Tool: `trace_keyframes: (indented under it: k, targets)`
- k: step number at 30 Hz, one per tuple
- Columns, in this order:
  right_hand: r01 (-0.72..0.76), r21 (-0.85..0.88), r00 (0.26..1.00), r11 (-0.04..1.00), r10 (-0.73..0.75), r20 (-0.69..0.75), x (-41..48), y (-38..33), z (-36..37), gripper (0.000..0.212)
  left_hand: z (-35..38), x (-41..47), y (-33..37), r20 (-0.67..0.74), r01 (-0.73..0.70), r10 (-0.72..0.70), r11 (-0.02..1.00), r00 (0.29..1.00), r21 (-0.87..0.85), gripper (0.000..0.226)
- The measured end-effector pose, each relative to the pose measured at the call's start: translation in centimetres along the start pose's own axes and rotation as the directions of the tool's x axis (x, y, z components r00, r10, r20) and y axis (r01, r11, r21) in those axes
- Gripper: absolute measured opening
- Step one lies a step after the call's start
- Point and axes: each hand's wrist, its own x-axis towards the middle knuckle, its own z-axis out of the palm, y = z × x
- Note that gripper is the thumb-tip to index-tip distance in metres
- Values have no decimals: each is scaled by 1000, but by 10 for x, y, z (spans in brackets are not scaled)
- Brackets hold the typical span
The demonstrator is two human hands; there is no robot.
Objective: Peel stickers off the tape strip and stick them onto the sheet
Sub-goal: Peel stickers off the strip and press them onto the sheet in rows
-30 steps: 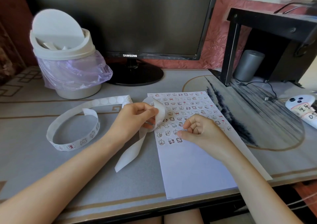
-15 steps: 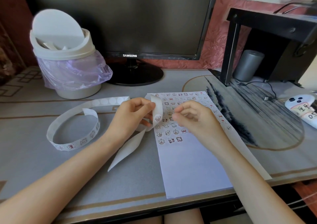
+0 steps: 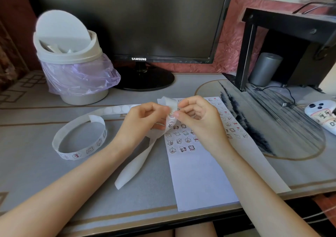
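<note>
A long white tape strip (image 3: 80, 146) carrying small cartoon stickers loops across the desk at the left, and its free end hangs down toward the front. My left hand (image 3: 143, 122) grips the strip where it bends over the sheet's upper left corner. My right hand (image 3: 196, 116) pinches at a sticker (image 3: 171, 114) on the bent part of the strip, thumb and forefinger together. The white sheet (image 3: 200, 178) lies under both hands. Several rows of stickers cover its upper half and its lower half is blank.
A white swing-lid bin (image 3: 72, 62) with a purple liner stands at the back left. A Samsung monitor (image 3: 134, 22) is behind the sheet. A black shelf (image 3: 283, 36) with a grey cylinder (image 3: 263, 69) is at the right, and a phone (image 3: 321, 115) lies at the right edge.
My right hand left the lowest row of stickers on the sheet and rose to the strip held in my left hand, where it now pinches at a sticker. The strip's free end shifted slightly.
</note>
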Motion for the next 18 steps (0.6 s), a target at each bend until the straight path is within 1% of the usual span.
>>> trace_keyframes:
  k: [2,4,9,18]
  targets:
    - [20,-19,1000,1000,-20,-1,0,1,-1,15,1,-2,1,23,-10,9,1000,1000,26,5]
    - [34,-40,999,999,-34,1,0,2,-1,13,2,-2,1,35,-16,15,999,999,27,2]
    - [43,-57,999,997,-43,-2,-1,4,-1,10,1,-2,-1,35,-26,26,999,999,21,5]
    - [49,-74,999,996,-49,6,0,6,-1,9,0,-2,-2,38,-41,40,998,998,40,5]
